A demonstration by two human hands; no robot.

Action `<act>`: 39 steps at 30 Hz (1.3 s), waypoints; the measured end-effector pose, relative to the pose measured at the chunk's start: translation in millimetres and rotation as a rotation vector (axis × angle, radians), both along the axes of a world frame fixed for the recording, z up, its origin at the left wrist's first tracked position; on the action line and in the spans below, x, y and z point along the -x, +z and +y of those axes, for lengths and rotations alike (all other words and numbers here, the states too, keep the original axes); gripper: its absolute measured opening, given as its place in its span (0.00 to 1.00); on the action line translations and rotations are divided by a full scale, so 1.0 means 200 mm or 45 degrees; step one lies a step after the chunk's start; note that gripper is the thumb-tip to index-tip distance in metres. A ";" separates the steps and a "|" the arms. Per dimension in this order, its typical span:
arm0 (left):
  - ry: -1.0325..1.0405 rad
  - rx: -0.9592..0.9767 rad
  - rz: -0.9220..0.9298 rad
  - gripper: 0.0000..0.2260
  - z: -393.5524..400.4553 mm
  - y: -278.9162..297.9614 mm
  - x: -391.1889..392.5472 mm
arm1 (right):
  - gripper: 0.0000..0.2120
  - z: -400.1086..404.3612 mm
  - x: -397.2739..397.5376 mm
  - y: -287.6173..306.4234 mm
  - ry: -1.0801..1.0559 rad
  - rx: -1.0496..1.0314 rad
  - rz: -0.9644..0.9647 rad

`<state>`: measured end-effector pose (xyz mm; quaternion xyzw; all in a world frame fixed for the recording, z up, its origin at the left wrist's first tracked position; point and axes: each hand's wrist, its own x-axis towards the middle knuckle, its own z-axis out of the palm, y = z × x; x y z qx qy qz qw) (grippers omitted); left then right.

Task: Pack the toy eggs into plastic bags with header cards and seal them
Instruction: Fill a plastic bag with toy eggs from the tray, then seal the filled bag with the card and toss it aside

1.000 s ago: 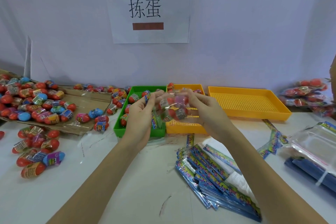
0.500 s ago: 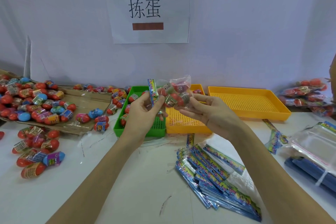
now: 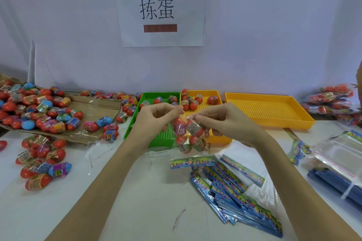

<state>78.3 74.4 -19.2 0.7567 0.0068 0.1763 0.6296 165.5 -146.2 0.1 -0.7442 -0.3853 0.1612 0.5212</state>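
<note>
Both hands hold one clear plastic bag (image 3: 189, 135) with several red toy eggs inside, above the near edge of the green and small yellow trays. My left hand (image 3: 156, 116) pinches its upper left edge, my right hand (image 3: 217, 119) its upper right edge. The bag hangs upside down, its colourful header card (image 3: 193, 162) at the bottom, just above the table. Loose toy eggs (image 3: 39, 111) lie heaped on cardboard at the left. A stack of empty bags with header cards (image 3: 239, 197) lies on the table under my right forearm.
A green tray (image 3: 146, 133) and a small yellow tray (image 3: 203, 92) hold a few eggs; a larger yellow tray (image 3: 270, 111) stands to the right. Packed bags (image 3: 333, 101) pile at far right. Clear zip bags (image 3: 340, 154) and blue packs (image 3: 337, 182) lie at right.
The bag was held higher with its header card upright at the left. It has been turned over and lowered, so the header card now hangs at the bottom.
</note>
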 end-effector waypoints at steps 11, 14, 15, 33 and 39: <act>0.072 0.131 -0.054 0.10 0.00 0.00 -0.01 | 0.11 -0.01 -0.01 0.00 -0.138 0.020 -0.109; 0.140 0.204 -0.064 0.11 -0.04 -0.02 -0.02 | 0.11 0.02 -0.01 -0.01 -0.129 -0.060 -0.015; 0.172 0.221 -0.065 0.10 -0.05 -0.03 -0.02 | 0.12 0.03 0.00 -0.02 -0.097 -0.072 0.039; 0.287 -0.183 -0.220 0.10 -0.05 -0.01 0.00 | 0.20 -0.27 -0.20 0.03 -0.361 -1.620 1.084; -0.369 -1.021 -0.326 0.18 -0.34 -0.14 0.03 | 0.14 -0.16 -0.14 -0.01 -0.511 -1.189 1.010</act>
